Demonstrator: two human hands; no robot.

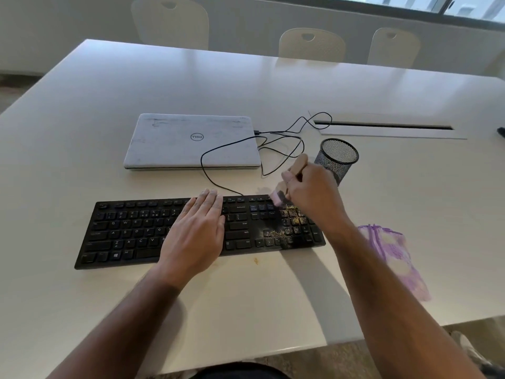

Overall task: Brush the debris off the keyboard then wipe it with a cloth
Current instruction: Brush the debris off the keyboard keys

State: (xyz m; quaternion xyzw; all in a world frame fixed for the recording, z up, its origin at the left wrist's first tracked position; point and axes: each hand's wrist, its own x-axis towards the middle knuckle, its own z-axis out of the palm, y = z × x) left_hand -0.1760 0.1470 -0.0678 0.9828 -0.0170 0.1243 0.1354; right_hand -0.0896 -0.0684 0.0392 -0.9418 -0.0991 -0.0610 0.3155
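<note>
Your left hand (195, 231) lies flat on the keyboard (131, 233), fingers straight. Your right hand (311, 195) grips the brush (278, 198), debris (284, 228) just below those fingers, cloth (393, 258) to their right.

The desk (273, 86) has a smooth, pale top with a soft sheen that mirrors the chair backs, and on it the black keyboard (131, 233) looks like matt plastic, its right end speckled with gritty yellowish debris (281, 232). The closed laptop (191, 140) has a whitish lid, scuffed and smudged, while the pen cup (337, 157) is dark wire mesh, apparently metal. The cloth (393, 258) is thin, soft fabric in purple and white, and the brush (296, 166) has a pale handle that looks like wood.
</note>
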